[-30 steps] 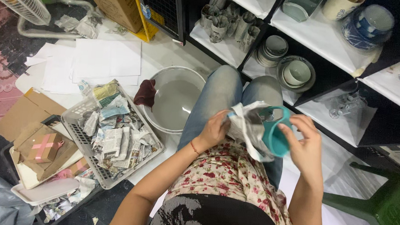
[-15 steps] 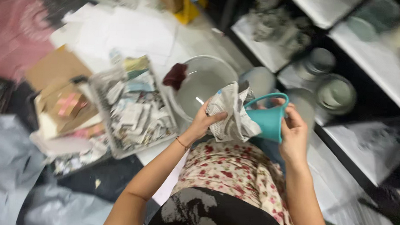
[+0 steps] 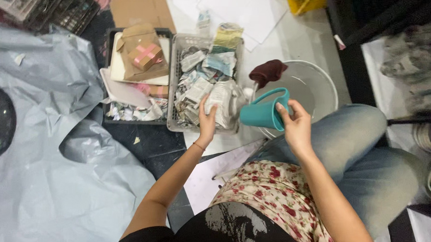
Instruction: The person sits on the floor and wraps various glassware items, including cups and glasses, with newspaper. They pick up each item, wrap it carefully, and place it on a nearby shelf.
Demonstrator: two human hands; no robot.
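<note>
Right hand (image 3: pixel 296 125): fingers clasped on a teal plastic jug (image 3: pixel 264 112) — held sideways.
Left hand (image 3: pixel 207 118): fingers spread, pressing crumpled newspaper (image 3: pixel 223 98) into a grey slotted plastic basket (image 3: pixel 174 80).

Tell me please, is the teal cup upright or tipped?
Tipped: the teal cup lies on its side in the right hand, handle uppermost.

Counted: 2 hands, left (image 3: pixel 206 121) & right (image 3: pixel 295 125). 1 teal cup (image 3: pixel 263 113). 1 grey basket (image 3: pixel 174 80) w/ newspaper scraps, too many to count. 1 basin (image 3: pixel 324 82). 1 maroon cloth (image 3: pixel 267 70). 1 pink-taped box (image 3: pixel 144 55).
</note>
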